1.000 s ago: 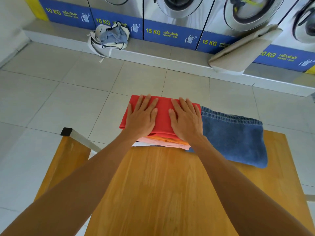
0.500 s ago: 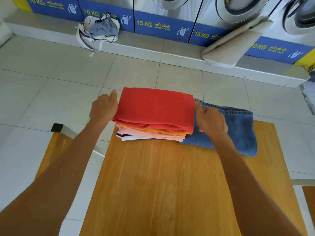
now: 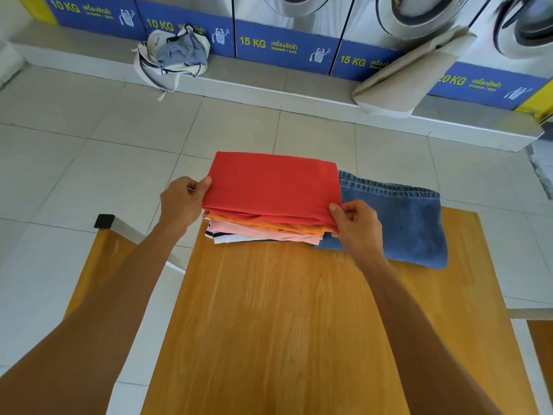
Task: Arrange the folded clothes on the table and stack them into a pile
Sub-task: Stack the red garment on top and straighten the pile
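Wooden tabletop (image 3: 284, 324): both my hands, left (image 3: 179, 202) and right (image 3: 357, 226), pinched the red-topped pile (image 3: 272, 187) beside folded jeans (image 3: 398, 223); uneven lifting could spill lower layers.

The pile (image 3: 269, 211) sits on the table's (image 3: 284, 324) far edge, jeans (image 3: 404, 223) just right.

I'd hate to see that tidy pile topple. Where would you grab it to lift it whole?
Probably at its two short ends, low down, one hand from each side, fingers under the bottom garment. The pile is several loose folded layers, so lifting the red top alone would peel it off. The left hand and right hand already sit at those ends.
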The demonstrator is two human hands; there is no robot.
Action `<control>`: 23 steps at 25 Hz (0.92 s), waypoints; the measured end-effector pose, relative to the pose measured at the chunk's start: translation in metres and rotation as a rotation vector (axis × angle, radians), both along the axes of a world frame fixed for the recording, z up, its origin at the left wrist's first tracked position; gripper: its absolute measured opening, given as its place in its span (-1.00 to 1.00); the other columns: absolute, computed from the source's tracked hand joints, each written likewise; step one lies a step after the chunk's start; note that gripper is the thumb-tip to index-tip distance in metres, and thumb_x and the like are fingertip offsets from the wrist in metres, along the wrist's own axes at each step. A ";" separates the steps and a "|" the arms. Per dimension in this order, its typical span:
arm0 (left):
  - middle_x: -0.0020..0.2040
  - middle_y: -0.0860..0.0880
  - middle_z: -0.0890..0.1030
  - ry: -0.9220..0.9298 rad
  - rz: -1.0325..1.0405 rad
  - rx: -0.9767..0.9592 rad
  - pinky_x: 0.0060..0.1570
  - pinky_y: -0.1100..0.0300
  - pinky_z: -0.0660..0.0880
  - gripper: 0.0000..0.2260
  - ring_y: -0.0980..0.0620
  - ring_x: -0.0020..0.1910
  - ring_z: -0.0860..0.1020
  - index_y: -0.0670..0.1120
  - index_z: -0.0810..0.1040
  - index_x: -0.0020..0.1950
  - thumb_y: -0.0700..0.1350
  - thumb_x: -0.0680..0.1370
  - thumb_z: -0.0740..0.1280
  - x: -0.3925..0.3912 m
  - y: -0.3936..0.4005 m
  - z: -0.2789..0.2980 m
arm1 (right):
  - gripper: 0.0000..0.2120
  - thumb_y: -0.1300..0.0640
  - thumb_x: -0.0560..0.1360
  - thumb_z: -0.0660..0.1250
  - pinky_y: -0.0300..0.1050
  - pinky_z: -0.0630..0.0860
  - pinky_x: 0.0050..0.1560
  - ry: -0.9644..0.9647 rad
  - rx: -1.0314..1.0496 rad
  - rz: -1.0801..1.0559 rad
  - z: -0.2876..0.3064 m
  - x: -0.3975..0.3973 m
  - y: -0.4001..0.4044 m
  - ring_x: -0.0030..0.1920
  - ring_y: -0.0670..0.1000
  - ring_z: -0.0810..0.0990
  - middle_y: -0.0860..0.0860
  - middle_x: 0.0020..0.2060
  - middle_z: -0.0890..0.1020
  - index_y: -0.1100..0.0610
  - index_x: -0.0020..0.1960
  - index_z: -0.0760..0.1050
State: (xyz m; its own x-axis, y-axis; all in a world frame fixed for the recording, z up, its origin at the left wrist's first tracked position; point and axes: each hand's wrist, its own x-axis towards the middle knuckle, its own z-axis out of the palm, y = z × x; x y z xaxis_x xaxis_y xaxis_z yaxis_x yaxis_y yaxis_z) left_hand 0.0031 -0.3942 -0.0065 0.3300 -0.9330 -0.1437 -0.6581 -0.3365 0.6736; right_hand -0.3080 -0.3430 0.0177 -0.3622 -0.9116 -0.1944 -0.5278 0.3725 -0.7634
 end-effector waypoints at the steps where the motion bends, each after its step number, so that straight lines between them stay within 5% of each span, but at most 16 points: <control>1: -0.16 -0.14 0.62 0.054 0.029 0.032 -0.17 0.06 0.54 -0.51 -0.09 -0.20 0.59 -0.17 0.54 -0.03 0.25 0.59 0.13 -0.001 0.001 0.003 | -0.68 -0.15 0.57 0.32 -0.12 0.59 -0.29 -0.029 0.011 0.003 -0.001 0.000 0.001 -0.39 -0.10 0.67 -0.01 -0.24 0.68 0.12 -0.03 0.52; 4: -0.21 -0.07 0.63 0.257 0.070 0.197 -0.32 0.19 0.49 -0.56 0.02 -0.29 0.60 -0.10 0.54 -0.05 0.28 0.55 0.19 0.006 0.009 0.006 | -0.68 -0.15 0.48 0.45 -0.08 0.63 -0.24 -0.253 0.063 0.025 -0.003 -0.010 0.007 -0.31 -0.07 0.72 -0.01 -0.26 0.72 0.09 0.00 0.52; 10: -0.20 -0.08 0.66 0.426 0.119 0.128 0.05 -0.02 0.61 -0.76 -0.03 -0.18 0.64 -0.11 0.58 -0.02 0.07 0.52 0.38 0.012 0.024 0.012 | -0.80 0.06 0.52 0.46 0.03 0.68 -0.07 -0.319 -0.004 -0.113 -0.003 -0.012 0.008 -0.25 -0.04 0.70 0.08 -0.22 0.70 0.19 -0.01 0.56; 14: 0.17 -0.14 0.60 -0.107 0.050 -0.094 0.13 0.06 0.44 -0.66 -0.10 0.15 0.54 -0.14 0.53 0.22 0.07 0.62 0.20 -0.008 0.025 0.016 | -0.87 0.04 0.59 0.30 -0.17 0.53 -0.16 0.044 -0.113 -0.134 0.007 0.002 -0.002 -0.07 -0.02 0.61 -0.01 -0.06 0.64 0.10 0.02 0.53; 17: 0.44 -0.20 0.40 -0.301 -0.212 -0.321 0.42 -0.16 0.26 -0.63 -0.22 0.46 0.31 -0.16 0.43 0.39 -0.04 0.65 0.10 -0.053 0.021 0.022 | -0.73 0.03 0.62 0.18 -0.07 0.48 0.06 0.320 -0.307 0.107 0.014 0.036 -0.030 0.17 0.09 0.54 0.08 0.14 0.60 0.15 0.19 0.52; 20: 0.61 -0.13 -0.02 -0.476 -0.503 -0.144 0.52 -0.19 -0.10 -0.50 -0.13 0.59 -0.10 -0.06 0.06 0.58 0.10 0.67 -0.10 -0.101 0.028 0.011 | -0.52 -0.05 0.68 -0.01 0.17 0.15 0.53 0.579 -0.127 0.468 0.009 0.069 -0.053 0.57 0.15 0.17 0.12 0.54 0.29 0.13 0.52 0.27; 23: 0.61 -0.06 -0.18 -0.538 -0.486 0.037 0.48 -0.24 -0.24 -0.40 -0.13 0.58 -0.21 0.02 -0.15 0.60 0.25 0.61 -0.19 -0.090 0.033 -0.009 | -0.41 -0.20 0.66 -0.15 0.26 -0.15 0.56 0.674 0.022 0.522 -0.009 0.049 -0.058 0.61 0.09 -0.09 0.04 0.62 0.01 0.02 0.62 0.01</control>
State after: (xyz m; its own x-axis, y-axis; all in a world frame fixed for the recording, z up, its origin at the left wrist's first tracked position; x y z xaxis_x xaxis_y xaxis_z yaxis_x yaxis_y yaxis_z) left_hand -0.0865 -0.3608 -0.0158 -0.0865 -0.9899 -0.1120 -0.9761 0.0617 0.2085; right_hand -0.2589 -0.4007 0.0090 0.0588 -0.9925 -0.1075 -0.9749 -0.0340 -0.2199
